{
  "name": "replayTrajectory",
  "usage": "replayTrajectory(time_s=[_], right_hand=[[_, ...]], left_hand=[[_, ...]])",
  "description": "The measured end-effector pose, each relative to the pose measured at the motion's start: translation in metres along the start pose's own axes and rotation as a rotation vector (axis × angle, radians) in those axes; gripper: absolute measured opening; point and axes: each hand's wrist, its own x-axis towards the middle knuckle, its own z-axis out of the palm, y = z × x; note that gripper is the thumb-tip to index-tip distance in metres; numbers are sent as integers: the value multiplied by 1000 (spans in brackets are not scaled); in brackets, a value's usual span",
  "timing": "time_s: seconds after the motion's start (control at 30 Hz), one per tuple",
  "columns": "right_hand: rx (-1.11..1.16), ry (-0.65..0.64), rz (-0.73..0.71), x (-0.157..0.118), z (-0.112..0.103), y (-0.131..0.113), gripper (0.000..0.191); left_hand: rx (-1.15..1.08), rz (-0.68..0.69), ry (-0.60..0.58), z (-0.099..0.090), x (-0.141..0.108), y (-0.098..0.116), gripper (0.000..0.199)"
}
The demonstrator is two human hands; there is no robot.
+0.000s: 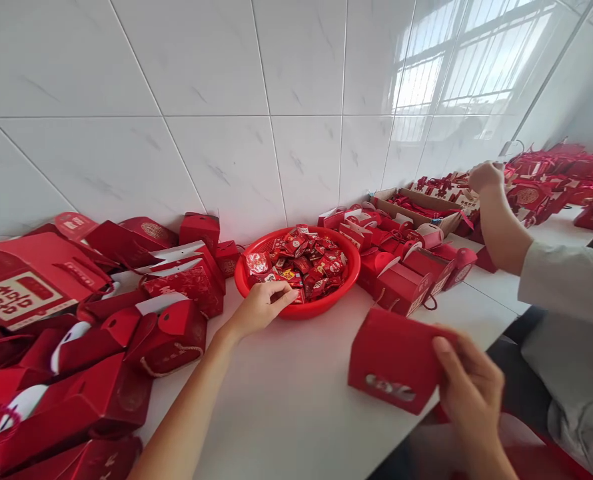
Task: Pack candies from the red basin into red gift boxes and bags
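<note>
A red oval plastic basin [321, 308] stands near the wall, filled with small wrapped candies [304, 257] in red. My left hand [260, 308] reaches over the basin's near left rim, thumb and fingers drawn together at the candies. What lies between those fingertips is too small to make out. In my right hand [469, 380] is a red cardboard gift box [394, 357], gripped by its right end above the table's front edge. A cut-out window on its near side shows something pale inside.
Red gift boxes [94, 393] crowd the table's left side, and more boxes [401, 280] stand right of the basin. Behind those is a cardboard carton [426, 203]. A co-worker's arm [504, 213] reaches in from the right. A tiled wall [216, 153] bounds the back.
</note>
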Motion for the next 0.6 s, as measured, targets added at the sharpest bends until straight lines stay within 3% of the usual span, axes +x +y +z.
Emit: replayTrajectory(time_s=[0.13,0.2,0.33,0.6], right_hand=[[-187,492,-197,33,-41,-3,33],[-261,637,-366,52,-54,-4,32],[-418,693,-512,89,-68,8,31],[-414,650,-303,133,-73,43,30]], left_hand=[[-13,10,-1,0,-1,1,37],[-5,18,5,0,0,2,36],[16,29,23,1,0,2,34],[32,47,20,1,-1,1,36]])
